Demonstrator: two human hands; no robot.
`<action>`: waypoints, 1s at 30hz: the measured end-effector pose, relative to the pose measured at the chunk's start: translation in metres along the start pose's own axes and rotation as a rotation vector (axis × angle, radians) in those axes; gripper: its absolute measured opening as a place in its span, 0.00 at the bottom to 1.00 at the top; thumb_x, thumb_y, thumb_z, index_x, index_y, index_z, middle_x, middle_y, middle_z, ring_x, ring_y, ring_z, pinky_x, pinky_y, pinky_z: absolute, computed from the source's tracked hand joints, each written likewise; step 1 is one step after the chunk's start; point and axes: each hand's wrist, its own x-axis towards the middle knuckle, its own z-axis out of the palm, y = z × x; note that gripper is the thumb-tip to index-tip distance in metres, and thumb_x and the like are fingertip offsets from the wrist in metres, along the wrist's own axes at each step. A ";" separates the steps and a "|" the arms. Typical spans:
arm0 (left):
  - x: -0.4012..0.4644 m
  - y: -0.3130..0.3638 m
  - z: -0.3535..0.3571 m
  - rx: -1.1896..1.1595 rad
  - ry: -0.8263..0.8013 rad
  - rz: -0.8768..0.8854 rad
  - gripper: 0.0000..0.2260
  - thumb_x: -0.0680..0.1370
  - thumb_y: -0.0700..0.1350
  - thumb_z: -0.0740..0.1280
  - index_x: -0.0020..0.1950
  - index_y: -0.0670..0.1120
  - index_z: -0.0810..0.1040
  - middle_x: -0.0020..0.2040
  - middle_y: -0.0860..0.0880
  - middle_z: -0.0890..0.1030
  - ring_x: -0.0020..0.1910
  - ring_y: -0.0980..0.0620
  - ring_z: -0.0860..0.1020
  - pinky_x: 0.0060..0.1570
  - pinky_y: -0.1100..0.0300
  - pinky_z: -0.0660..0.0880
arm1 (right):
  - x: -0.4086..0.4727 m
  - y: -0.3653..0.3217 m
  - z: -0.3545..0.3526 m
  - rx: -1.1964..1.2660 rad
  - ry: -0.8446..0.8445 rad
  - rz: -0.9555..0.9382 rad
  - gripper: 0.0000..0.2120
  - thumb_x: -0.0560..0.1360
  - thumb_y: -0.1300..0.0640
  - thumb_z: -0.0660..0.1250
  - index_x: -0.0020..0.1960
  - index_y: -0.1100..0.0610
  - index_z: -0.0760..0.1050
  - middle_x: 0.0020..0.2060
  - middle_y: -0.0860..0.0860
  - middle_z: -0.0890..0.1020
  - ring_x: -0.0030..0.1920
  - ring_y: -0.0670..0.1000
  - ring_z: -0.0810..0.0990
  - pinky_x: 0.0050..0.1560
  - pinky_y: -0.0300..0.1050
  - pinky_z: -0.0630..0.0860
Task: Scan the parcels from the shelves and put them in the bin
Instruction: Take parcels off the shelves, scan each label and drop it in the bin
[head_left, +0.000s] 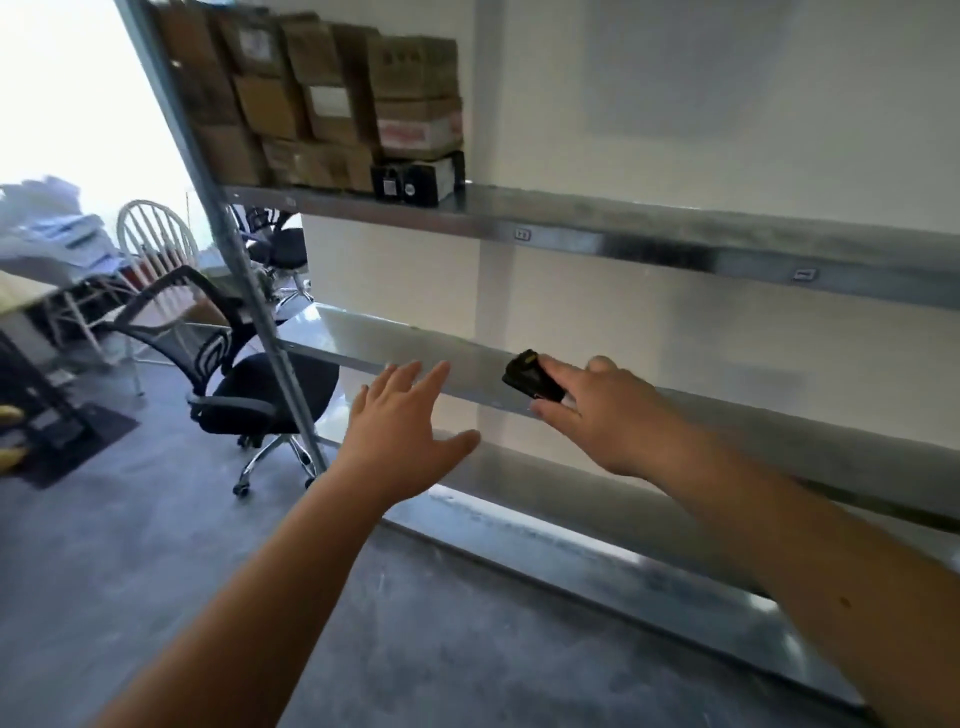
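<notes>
Several brown cardboard parcels (317, 98) are stacked at the left end of the upper metal shelf (597, 228), with two small black boxes (415, 182) in front of them. My left hand (400, 431) is stretched forward, open with fingers spread, in front of the bare middle shelf (405, 348). My right hand (608, 415) holds a small black scanner (532, 376) between thumb and fingers, pointing towards the shelves. No bin is in view.
A metal upright post (249, 291) marks the rack's left end. A black mesh office chair (244, 384) stands left of it, with a white wooden chair (150, 244) and a table (26, 296) further left. The floor is grey concrete (156, 545). The bottom shelf (597, 556) is bare.
</notes>
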 end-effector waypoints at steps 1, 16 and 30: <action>0.007 -0.006 -0.010 -0.003 0.016 0.009 0.41 0.78 0.69 0.66 0.85 0.58 0.52 0.85 0.49 0.56 0.84 0.46 0.49 0.82 0.43 0.49 | 0.009 -0.008 -0.007 -0.023 0.012 -0.012 0.29 0.82 0.33 0.54 0.81 0.38 0.56 0.53 0.53 0.72 0.49 0.55 0.76 0.53 0.55 0.77; 0.140 -0.059 -0.088 0.001 0.204 0.068 0.40 0.78 0.66 0.69 0.85 0.56 0.55 0.84 0.49 0.59 0.83 0.46 0.55 0.81 0.43 0.56 | 0.154 -0.046 -0.068 -0.073 0.166 -0.130 0.30 0.82 0.33 0.56 0.81 0.39 0.57 0.65 0.54 0.74 0.58 0.55 0.77 0.55 0.52 0.77; 0.330 -0.081 -0.148 0.000 0.320 0.090 0.39 0.77 0.63 0.71 0.84 0.56 0.58 0.82 0.52 0.63 0.80 0.46 0.61 0.77 0.42 0.64 | 0.358 -0.034 -0.115 -0.015 0.236 -0.190 0.26 0.83 0.35 0.57 0.79 0.38 0.60 0.53 0.51 0.73 0.48 0.51 0.77 0.52 0.50 0.78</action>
